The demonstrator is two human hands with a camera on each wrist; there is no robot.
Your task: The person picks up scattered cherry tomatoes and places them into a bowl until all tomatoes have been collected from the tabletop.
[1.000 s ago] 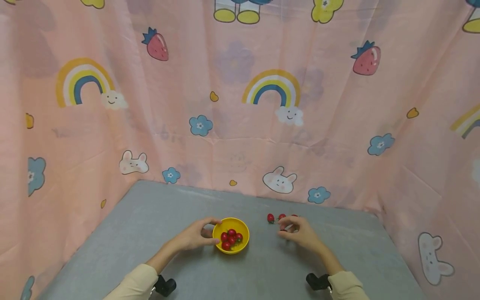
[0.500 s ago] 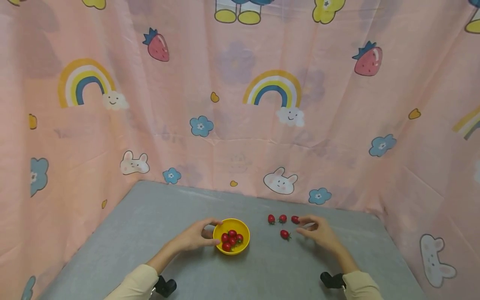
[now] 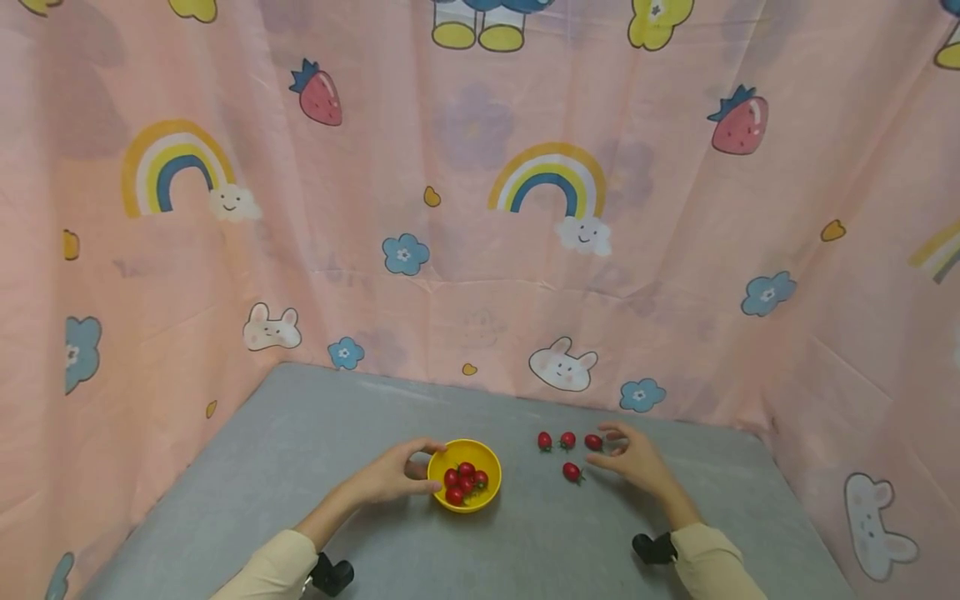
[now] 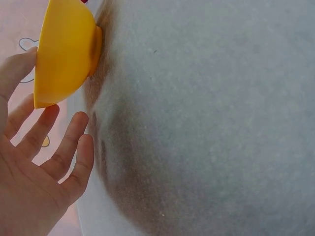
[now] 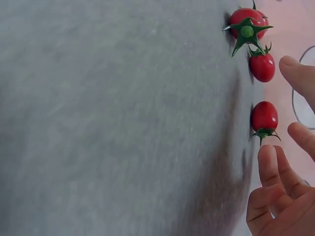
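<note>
Head view: left hand (image 3: 388,473) grips bowl (image 3: 491,463); right hand (image 3: 639,463), its fingers apart, near 4 tomatoes (image 3: 567,440) on bench (image 3: 495,554)

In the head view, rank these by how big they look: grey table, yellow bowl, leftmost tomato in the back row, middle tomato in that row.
1. Grey table
2. Yellow bowl
3. Leftmost tomato and middle tomato: too alike to rank.
</note>
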